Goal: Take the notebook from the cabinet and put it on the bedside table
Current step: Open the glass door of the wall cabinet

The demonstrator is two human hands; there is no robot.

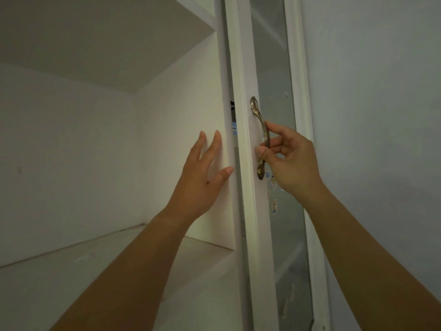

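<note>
A white cabinet (100,144) fills the left of the view, its bare shelf (71,271) open to me. To the right stands a white door (245,68) with a frosted glass pane, slightly ajar. My right hand (291,161) grips its curved metal handle (262,134). My left hand (202,177) lies flat, fingers spread, against the cabinet's upright side panel beside the door edge. Through the narrow gap something dark and blue (233,120) shows. No notebook can be made out.
An upper shelf (119,44) hangs overhead at the top left. A pale blue-grey wall (381,115) runs along the right. Small stickers (274,204) mark the glass below the handle.
</note>
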